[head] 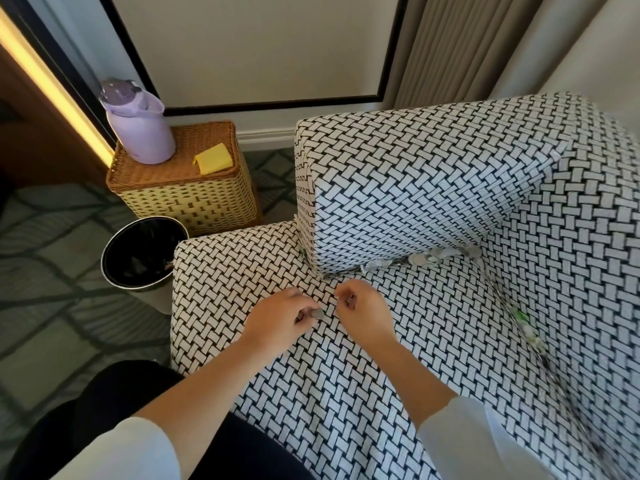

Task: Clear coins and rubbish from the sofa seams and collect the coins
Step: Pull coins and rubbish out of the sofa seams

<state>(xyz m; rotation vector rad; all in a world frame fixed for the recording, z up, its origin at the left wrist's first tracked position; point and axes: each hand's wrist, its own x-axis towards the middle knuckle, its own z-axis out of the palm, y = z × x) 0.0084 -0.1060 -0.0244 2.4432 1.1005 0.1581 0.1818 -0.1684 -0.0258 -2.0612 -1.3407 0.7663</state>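
Nearby sits a bin [152,295]; left hand [279,318] pinches coin [317,313], right hand [362,308] curled, hold unclear

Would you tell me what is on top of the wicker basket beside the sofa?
A lilac flask and a yellow pouch rest on the wicker basket; the lid hides its inside.
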